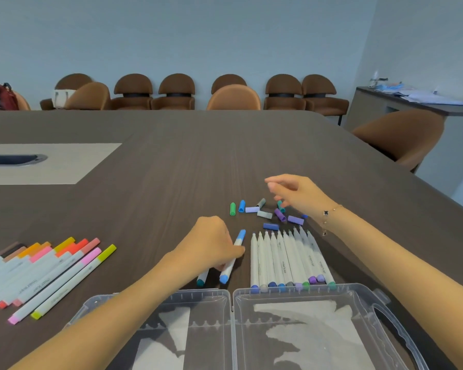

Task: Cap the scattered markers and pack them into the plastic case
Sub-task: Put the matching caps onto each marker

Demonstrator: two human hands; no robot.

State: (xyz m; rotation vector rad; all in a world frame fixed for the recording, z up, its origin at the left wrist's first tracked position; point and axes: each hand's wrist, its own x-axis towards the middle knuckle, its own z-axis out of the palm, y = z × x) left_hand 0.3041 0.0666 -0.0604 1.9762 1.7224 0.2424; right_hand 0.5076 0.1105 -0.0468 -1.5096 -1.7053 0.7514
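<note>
Item: blue-capped marker (231, 259), capped at both ends, long axis running near-to-far with a slight rightward lean; lain on the table (171, 156) just left of the row of uncapped markers (286, 259). It is clasped at mid-barrel by the left hand (211, 244). The right hand (297, 193) is held open above the loose caps (267, 213), nothing gripped. The plastic case (251, 329) is set open at the near edge, still unfilled. The caps are judged nearer the right hand.
</note>
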